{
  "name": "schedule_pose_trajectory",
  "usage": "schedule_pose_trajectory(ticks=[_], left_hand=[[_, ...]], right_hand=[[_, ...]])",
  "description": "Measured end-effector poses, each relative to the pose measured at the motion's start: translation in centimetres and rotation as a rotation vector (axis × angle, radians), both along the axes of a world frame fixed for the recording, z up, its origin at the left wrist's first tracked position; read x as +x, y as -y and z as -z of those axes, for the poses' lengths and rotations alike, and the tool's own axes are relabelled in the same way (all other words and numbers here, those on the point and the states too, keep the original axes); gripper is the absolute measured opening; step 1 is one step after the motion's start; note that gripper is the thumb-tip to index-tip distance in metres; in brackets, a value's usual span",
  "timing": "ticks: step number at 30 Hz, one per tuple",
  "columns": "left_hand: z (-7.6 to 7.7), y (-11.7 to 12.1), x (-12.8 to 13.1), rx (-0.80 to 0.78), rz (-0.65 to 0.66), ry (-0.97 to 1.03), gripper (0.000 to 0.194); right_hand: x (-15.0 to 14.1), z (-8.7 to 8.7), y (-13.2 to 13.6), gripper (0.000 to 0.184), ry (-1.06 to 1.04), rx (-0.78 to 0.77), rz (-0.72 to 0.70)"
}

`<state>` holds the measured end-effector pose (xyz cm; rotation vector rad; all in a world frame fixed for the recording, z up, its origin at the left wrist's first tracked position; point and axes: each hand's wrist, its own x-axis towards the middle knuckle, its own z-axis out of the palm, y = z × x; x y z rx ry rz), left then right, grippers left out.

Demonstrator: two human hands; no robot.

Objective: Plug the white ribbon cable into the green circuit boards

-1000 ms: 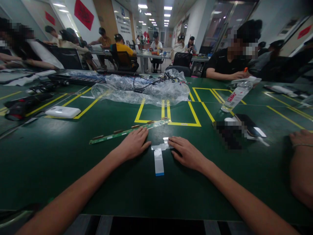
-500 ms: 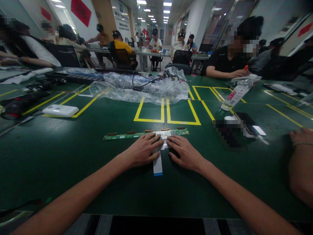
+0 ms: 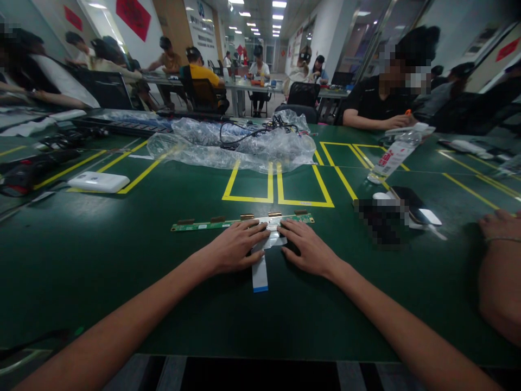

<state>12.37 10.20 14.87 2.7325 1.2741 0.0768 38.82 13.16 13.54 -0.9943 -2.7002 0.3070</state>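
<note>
On the table [image 3: 203, 320] | left hand [image 3: 236, 247] and right hand [image 3: 308, 248] are resting, each grip spread | probably steadying the ribbon cable [image 3: 259, 276] against the circuit board [image 3: 203, 225]

No wording is legible. Beyond the plastic wrap [image 3: 244, 155], a wall sign [image 3: 202, 33] and red poster [image 3: 133, 19] carry blurred characters. Right of the wrap, a bottle label [image 3: 391, 157] shows smeared red print; nearer, stickers [image 3: 202, 226] on the circuit board [image 3: 216, 225] are too small.

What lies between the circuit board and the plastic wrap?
The head view shows yellow tape outlines on the table between the circuit board and plastic wrap.
</note>
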Motion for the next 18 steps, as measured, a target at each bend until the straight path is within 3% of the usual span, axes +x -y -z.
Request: schedule_pose_trajectory(ticks=[18], left_hand=[[0.17, -0.28, -0.23, 0.017, -0.013, -0.009, 0.056]], right_hand=[[0.26, 0.02, -0.31, 0.055, 0.004, 0.026, -0.001]])
